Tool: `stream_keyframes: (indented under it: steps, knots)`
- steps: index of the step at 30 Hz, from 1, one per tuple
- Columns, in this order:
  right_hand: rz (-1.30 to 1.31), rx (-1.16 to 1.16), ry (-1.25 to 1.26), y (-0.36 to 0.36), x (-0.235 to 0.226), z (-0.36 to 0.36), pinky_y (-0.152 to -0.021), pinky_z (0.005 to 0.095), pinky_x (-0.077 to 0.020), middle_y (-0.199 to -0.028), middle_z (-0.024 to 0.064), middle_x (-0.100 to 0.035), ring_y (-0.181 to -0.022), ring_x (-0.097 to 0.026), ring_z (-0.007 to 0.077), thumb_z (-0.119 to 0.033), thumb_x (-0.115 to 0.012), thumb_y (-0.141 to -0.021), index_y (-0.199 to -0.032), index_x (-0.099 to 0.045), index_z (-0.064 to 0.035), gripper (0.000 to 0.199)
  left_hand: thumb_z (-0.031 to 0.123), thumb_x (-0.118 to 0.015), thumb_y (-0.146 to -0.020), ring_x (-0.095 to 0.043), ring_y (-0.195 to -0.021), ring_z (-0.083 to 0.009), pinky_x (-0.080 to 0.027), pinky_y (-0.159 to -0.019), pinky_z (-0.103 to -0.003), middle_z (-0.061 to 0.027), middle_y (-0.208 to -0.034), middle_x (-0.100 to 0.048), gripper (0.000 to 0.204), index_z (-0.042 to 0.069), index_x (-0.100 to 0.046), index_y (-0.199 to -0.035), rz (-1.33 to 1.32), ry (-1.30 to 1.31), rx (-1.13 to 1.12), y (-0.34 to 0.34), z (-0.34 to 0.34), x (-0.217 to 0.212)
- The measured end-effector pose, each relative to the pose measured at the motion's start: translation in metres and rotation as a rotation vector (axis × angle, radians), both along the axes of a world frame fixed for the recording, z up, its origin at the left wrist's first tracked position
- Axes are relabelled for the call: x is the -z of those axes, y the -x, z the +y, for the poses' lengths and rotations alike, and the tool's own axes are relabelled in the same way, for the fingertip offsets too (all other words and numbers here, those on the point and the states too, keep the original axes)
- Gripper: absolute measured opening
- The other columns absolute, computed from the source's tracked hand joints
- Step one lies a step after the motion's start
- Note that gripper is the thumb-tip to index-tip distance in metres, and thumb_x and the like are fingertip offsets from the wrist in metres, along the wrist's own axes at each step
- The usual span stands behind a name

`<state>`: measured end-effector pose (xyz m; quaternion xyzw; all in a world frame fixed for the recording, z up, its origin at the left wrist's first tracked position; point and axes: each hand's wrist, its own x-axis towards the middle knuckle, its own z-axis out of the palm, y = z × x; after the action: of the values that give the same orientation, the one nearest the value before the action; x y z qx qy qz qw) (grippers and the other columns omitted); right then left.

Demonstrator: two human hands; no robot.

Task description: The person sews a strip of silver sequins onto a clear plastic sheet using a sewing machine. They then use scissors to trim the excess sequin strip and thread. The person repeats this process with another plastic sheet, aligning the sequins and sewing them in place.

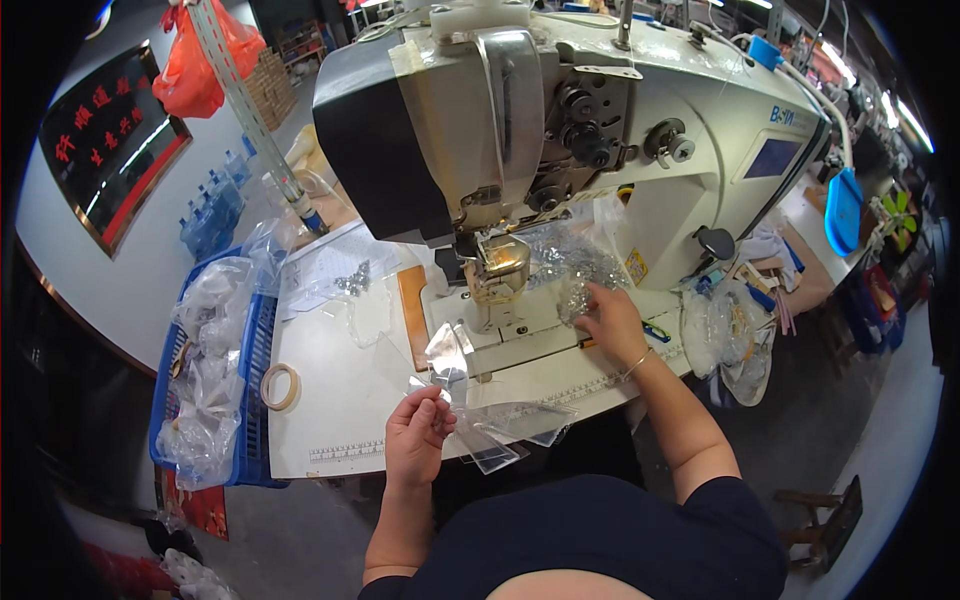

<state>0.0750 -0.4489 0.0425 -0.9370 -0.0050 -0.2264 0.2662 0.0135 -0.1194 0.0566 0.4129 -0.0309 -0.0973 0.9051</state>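
My left hand (418,432) pinches a strip of clear plastic film (462,392) near the front edge of the white sewing table (340,400); the strip runs up toward the presser foot (497,270) of the big white sewing machine (560,120). More clear pieces (510,425) hang below that hand over the table edge. My right hand (612,322) rests on the machine bed beside a clear bag of small shiny metal parts (575,275), fingers touching the bag. A thin bangle circles that wrist.
A blue crate (258,370) full of clear plastic bags stands left of the table. A tape roll (280,386) and small metal parts (352,282) lie on the table's left side. Bags and clutter (725,335) sit at right. A red bag (195,65) hangs at upper left.
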Motion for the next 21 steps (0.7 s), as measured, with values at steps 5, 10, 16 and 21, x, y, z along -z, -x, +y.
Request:
stream_keyframes:
  steps: [5, 10, 16, 21]
  knots:
    - [-0.298, -0.157, 0.137, 0.001, -0.020, 0.000, -0.079, 0.0366, -0.0411, -0.089, 0.0072, -0.056, -0.092, -0.048, 0.0277, 0.000, -0.071, -0.058, -0.086, -0.067, -0.0122, 0.031, 0.012, -0.055, -0.091, -0.061, -0.075, -0.0163, -0.051, -0.067, -0.028, -0.0064, -0.088, -0.063, 0.020, 0.002, -0.058, -0.108, -0.003, 0.054, 0.012, 0.002, 0.002, 0.001]
    - [-0.362, -0.207, 0.109, 0.023, -0.036, 0.010, -0.082, 0.0371, -0.0387, -0.102, 0.0089, -0.050, -0.100, -0.042, 0.0305, 0.005, -0.067, -0.056, -0.076, -0.068, -0.0171, 0.029, 0.014, -0.056, -0.091, -0.061, -0.075, -0.0180, -0.051, -0.068, -0.029, -0.0072, -0.087, -0.063, 0.021, 0.003, -0.059, -0.108, -0.023, 0.179, 0.026, 0.002, 0.006, 0.003]
    - [0.150, -0.523, -0.390, 0.033, -0.012, 0.023, -0.070, 0.0265, -0.0496, -0.094, 0.0108, -0.064, -0.077, -0.063, 0.0177, 0.008, -0.059, -0.074, -0.084, -0.067, -0.0059, 0.018, 0.015, -0.057, -0.090, -0.060, -0.077, -0.0203, -0.050, -0.068, -0.031, -0.0083, -0.087, -0.063, 0.021, 0.002, -0.058, -0.107, -0.075, 0.191, 0.105, 0.006, 0.001, -0.002]
    - [0.482, -0.803, -0.673, 0.036, -0.023, 0.056, -0.080, 0.0261, -0.0463, -0.099, 0.0082, -0.064, -0.090, -0.061, 0.0156, 0.004, -0.055, -0.077, -0.099, -0.062, -0.0027, 0.024, 0.010, -0.053, -0.091, -0.061, -0.079, -0.0197, -0.050, -0.071, -0.031, -0.0098, -0.087, -0.062, 0.022, -0.002, -0.057, -0.109, -0.141, 0.061, 0.392, 0.003, -0.019, -0.020]
